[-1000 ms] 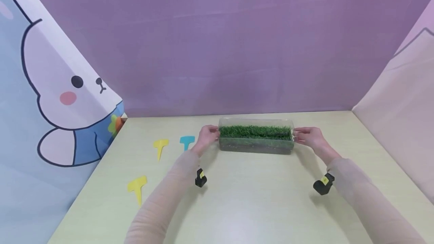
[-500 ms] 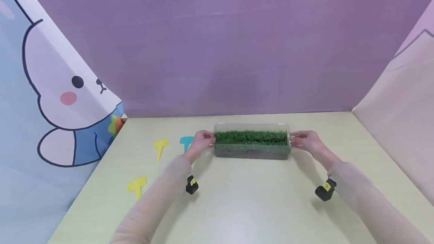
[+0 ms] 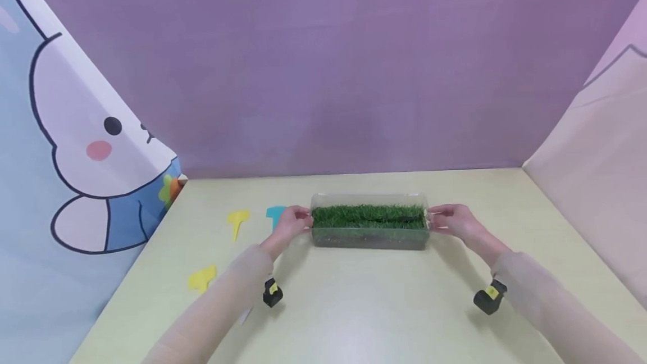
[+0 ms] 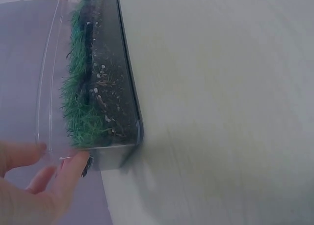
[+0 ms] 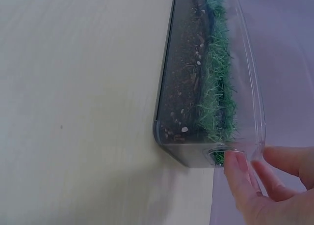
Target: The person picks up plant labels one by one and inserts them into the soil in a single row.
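Observation:
A long clear plastic planter box stands near the back middle of the table, dark soil showing through its side and green grass running along it in rows. At its left end my left hand grips the end wall, with the thumb by the rim and the fingers lower down. My right hand holds the opposite end in a like way, its fingertips by an opening in the end wall in the right wrist view. Whether the box's base touches the table is hard to tell.
Left of the box lie T-shaped plant labels: a blue one partly behind my left hand, a yellow one beside it, and another yellow one nearer. A white tip pokes out by my left forearm. A purple cloth hangs behind.
The planter box has come nearer to me and shifted somewhat left, both hands moving with it. My left arm now covers more of the nearer yellow label.

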`<state>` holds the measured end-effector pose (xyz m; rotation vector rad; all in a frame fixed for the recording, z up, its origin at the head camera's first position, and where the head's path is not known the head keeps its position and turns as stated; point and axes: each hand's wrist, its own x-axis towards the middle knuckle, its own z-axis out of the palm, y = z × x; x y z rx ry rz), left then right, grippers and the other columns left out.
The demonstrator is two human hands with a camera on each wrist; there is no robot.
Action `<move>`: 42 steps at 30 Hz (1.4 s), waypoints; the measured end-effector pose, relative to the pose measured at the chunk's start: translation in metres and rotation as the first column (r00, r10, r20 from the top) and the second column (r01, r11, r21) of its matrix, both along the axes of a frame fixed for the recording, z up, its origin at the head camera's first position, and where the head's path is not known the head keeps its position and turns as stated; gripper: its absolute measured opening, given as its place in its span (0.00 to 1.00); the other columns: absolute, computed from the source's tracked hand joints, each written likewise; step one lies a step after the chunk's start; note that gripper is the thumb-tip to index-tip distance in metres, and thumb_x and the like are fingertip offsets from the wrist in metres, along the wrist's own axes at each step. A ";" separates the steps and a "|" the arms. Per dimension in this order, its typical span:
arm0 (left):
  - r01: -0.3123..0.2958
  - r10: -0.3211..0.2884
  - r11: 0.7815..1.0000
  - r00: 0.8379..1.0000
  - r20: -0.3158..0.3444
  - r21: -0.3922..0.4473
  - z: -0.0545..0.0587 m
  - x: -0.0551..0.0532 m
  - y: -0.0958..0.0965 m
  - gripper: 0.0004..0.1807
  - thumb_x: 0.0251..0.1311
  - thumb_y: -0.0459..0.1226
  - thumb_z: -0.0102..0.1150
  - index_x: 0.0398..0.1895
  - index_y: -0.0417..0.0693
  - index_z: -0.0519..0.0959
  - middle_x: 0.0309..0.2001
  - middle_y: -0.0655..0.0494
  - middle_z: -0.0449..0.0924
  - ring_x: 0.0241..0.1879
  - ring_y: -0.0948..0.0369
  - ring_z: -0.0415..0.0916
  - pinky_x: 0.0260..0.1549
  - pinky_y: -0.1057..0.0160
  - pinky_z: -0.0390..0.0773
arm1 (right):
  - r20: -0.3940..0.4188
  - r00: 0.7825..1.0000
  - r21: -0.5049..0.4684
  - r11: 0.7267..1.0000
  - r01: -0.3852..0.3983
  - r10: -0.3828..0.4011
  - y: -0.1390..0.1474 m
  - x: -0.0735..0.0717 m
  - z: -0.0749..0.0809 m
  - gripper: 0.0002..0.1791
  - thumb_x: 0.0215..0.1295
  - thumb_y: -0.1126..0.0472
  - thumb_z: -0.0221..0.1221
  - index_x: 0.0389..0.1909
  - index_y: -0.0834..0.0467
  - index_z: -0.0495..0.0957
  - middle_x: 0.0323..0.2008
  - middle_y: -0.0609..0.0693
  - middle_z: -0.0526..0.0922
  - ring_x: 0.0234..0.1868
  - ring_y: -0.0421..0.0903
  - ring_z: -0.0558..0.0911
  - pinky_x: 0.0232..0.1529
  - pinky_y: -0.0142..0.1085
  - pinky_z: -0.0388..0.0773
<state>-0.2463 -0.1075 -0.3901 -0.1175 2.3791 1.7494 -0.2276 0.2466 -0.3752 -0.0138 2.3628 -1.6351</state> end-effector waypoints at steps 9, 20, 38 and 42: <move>-0.003 0.003 1.000 1.000 -0.021 0.006 -0.004 0.021 -0.011 0.14 0.55 0.23 0.47 0.46 0.25 0.68 0.38 0.38 0.71 0.39 0.48 0.74 0.39 0.57 0.77 | 0.022 1.000 -0.051 0.999 -0.003 0.004 -0.006 0.013 -0.004 0.22 0.60 0.72 0.48 0.53 0.80 0.58 0.42 0.67 0.75 0.35 0.43 0.79 0.41 0.36 0.76; -0.007 0.007 1.000 0.999 -0.038 -0.013 -0.005 0.040 -0.018 0.15 0.52 0.21 0.48 0.45 0.25 0.68 0.36 0.41 0.72 0.34 0.55 0.74 0.36 0.60 0.77 | 0.040 0.999 -0.013 1.000 -0.005 0.005 -0.013 0.032 -0.001 0.22 0.59 0.71 0.49 0.52 0.79 0.60 0.41 0.68 0.74 0.36 0.45 0.79 0.41 0.38 0.76; -0.023 0.021 0.999 0.998 -0.067 -0.025 0.000 0.072 -0.028 0.13 0.53 0.21 0.48 0.43 0.24 0.68 0.36 0.38 0.74 0.34 0.54 0.75 0.33 0.59 0.78 | 0.040 0.999 -0.039 0.999 -0.005 0.007 -0.022 0.053 -0.003 0.21 0.58 0.72 0.49 0.51 0.79 0.61 0.39 0.65 0.76 0.36 0.48 0.79 0.41 0.39 0.76; -0.024 0.022 0.999 0.997 -0.073 -0.027 -0.002 0.077 -0.030 0.14 0.52 0.21 0.48 0.43 0.23 0.68 0.36 0.38 0.74 0.34 0.53 0.75 0.33 0.60 0.78 | 0.033 0.999 -0.039 0.999 -0.005 0.006 -0.024 0.055 -0.005 0.20 0.57 0.73 0.49 0.50 0.79 0.61 0.40 0.66 0.75 0.38 0.51 0.79 0.41 0.38 0.77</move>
